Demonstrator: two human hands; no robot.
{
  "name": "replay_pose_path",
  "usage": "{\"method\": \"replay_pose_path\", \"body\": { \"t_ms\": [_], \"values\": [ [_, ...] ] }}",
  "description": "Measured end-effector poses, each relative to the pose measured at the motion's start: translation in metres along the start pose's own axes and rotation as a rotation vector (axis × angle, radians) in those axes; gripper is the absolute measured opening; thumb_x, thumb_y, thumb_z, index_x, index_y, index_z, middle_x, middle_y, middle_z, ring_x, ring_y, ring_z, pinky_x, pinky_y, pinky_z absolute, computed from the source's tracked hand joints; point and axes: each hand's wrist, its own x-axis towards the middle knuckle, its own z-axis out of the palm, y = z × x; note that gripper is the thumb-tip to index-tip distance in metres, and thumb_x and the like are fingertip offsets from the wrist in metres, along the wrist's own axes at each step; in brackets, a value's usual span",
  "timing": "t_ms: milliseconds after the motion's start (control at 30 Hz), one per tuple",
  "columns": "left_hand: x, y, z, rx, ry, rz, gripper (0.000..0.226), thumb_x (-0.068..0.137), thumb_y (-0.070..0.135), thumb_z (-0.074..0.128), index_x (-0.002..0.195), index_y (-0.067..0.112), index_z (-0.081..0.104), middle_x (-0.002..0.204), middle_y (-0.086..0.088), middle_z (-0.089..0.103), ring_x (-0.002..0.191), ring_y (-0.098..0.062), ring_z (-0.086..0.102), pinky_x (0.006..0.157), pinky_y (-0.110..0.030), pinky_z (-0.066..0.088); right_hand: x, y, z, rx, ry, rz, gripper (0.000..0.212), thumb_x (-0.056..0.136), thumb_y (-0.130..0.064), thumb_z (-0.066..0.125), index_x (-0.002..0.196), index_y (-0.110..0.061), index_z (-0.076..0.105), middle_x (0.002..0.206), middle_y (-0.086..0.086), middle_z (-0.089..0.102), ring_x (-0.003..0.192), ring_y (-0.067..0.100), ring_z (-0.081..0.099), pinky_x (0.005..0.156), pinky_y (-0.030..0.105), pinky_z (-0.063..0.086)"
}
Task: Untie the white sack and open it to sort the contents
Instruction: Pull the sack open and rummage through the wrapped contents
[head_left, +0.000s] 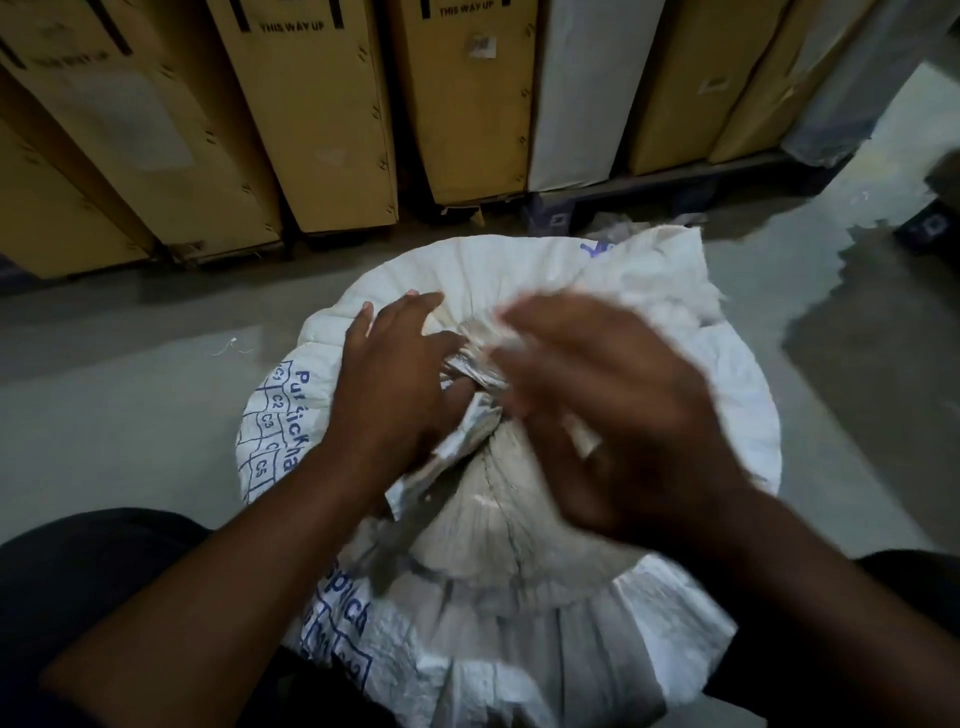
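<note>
Two hands on white sack (519, 519) knot (475, 364) | left hand (400, 384) gripping it | right hand (613, 415) (blurred) grip unclear

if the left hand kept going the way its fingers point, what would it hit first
The left hand points up and right over the sack, so it would likely meet the tied knot first. Its fingertips look already at it, though depth is unclear.

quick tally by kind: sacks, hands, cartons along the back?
White sack: 1
Hands: 2, left hand and right hand, both at the knot
Upright brown cartons visible behind: 7
Upright white carton: 1
Total: 11
</note>
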Motion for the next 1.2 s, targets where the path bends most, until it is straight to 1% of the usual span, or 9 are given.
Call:
{"method": "replay_pose_path", "body": {
  "t_ms": [100, 200, 300, 400, 600, 767, 867, 1000, 1200],
  "values": [
    [0.015, -0.015, -0.016, -0.003, 0.159, -0.085, 0.047, 0.079, 0.051, 0.053, 0.108, 0.025, 0.08, 0.141, -0.003, 0.064, 0.133, -0.027, 0.055, 0.119, -0.055, 0.03, -0.012, 0.001, 0.021, -0.115, -0.555, 0.05, 0.027, 0.095, -0.037, 0.061, 0.111, -0.02, 0.075, 0.115, 0.001, 0.074, 0.116, 0.02, 0.066, 0.123, 0.04, 0.023],
    [0.027, -0.047, -0.043, 0.038, 0.328, -0.225, 0.038, 0.083, 0.041, 0.067, 0.107, 0.013, 0.077, 0.12, -0.01, 0.069, 0.11, -0.033, 0.064, 0.101, -0.054, 0.047, -0.016, 0.043, 0.016, -0.273, -0.983, 0.573, 0.056, 0.095, -0.065, 0.049, 0.143, -0.035, 0.052, 0.136, -0.007, 0.067, 0.138, 0.017, 0.052, 0.125, 0.046, 0.001],
    [0.028, -0.074, -0.064, 0.077, 0.408, -0.409, 0.036, 0.086, 0.04, 0.063, 0.1, 0.01, 0.077, 0.113, -0.017, 0.067, 0.103, -0.04, 0.064, 0.093, -0.054, 0.052, -0.012, 0.078, -0.01, -0.375, -1.074, 0.808, 0.06, 0.093, -0.072, 0.044, 0.143, -0.039, 0.051, 0.147, -0.004, 0.058, 0.141, 0.022, 0.048, 0.122, 0.046, 0.022],
    [0.028, -0.067, -0.062, 0.036, 0.429, -0.5, 0.031, 0.084, 0.029, 0.06, 0.103, 0.009, 0.075, 0.118, -0.021, 0.065, 0.107, -0.044, 0.063, 0.097, -0.058, 0.05, -0.015, 0.086, -0.01, -0.444, -1.228, 0.807, 0.062, 0.092, -0.072, 0.046, 0.121, -0.022, 0.069, 0.109, 0.0, 0.074, 0.114, 0.024, 0.065, 0.1, 0.037, 0.049],
    [0.012, -0.001, -0.046, 0.064, 0.276, -0.116, 0.072, 0.075, 0.006, 0.071, 0.145, 0.017, 0.055, 0.162, -0.017, 0.033, 0.156, -0.039, 0.025, 0.127, -0.059, 0.014, -0.013, 0.067, -0.005, -0.481, -0.858, 0.773, 0.051, 0.094, -0.063, 0.052, 0.125, -0.025, 0.066, 0.118, -0.001, 0.071, 0.11, 0.021, 0.066, 0.083, 0.03, 0.045],
    [-0.015, 0.046, -0.024, -0.058, 0.194, 0.333, 0.029, 0.076, 0.007, 0.063, 0.1, 0.014, 0.077, 0.128, -0.011, 0.068, 0.122, -0.034, 0.061, 0.101, -0.053, 0.049, -0.007, 0.051, -0.002, 0.086, -0.413, 0.698, 0.012, 0.094, -0.039, 0.068, 0.094, -0.031, 0.077, 0.059, -0.013, 0.066, 0.062, 0.003, 0.062, 0.058, 0.017, 0.04],
    [-0.017, 0.042, -0.007, -0.159, -0.085, 0.273, 0.03, 0.084, 0.025, 0.054, 0.102, 0.028, 0.077, 0.096, 0.007, 0.071, 0.089, -0.022, 0.067, 0.074, -0.043, 0.055, -0.015, 0.06, 0.016, 0.165, -0.433, 0.64, 0.011, 0.093, -0.022, 0.07, 0.086, -0.025, 0.079, 0.08, -0.012, 0.075, 0.079, 0.003, 0.068, 0.073, 0.027, 0.053],
    [-0.01, 0.024, 0.01, -0.096, -0.191, 0.209, 0.034, 0.091, 0.036, 0.054, 0.114, 0.036, 0.078, 0.099, 0.01, 0.076, 0.1, -0.018, 0.063, 0.084, -0.039, 0.051, -0.027, 0.077, 0.039, 0.144, -0.497, 0.601, 0.017, 0.09, -0.011, 0.067, 0.094, -0.023, 0.079, 0.094, -0.01, 0.077, 0.086, 0.007, 0.07, 0.081, 0.035, 0.056],
    [-0.004, 0.019, 0.005, 0.114, -0.218, 0.145, 0.04, 0.086, 0.056, 0.056, 0.114, 0.037, 0.076, 0.108, 0.012, 0.076, 0.108, -0.016, 0.067, 0.096, -0.042, 0.046, -0.03, 0.078, 0.047, -0.143, -0.771, 0.497, 0.024, 0.087, -0.04, 0.069, 0.11, -0.034, 0.073, 0.1, -0.006, 0.076, 0.096, 0.018, 0.069, 0.083, 0.036, 0.054]
  ]
}}
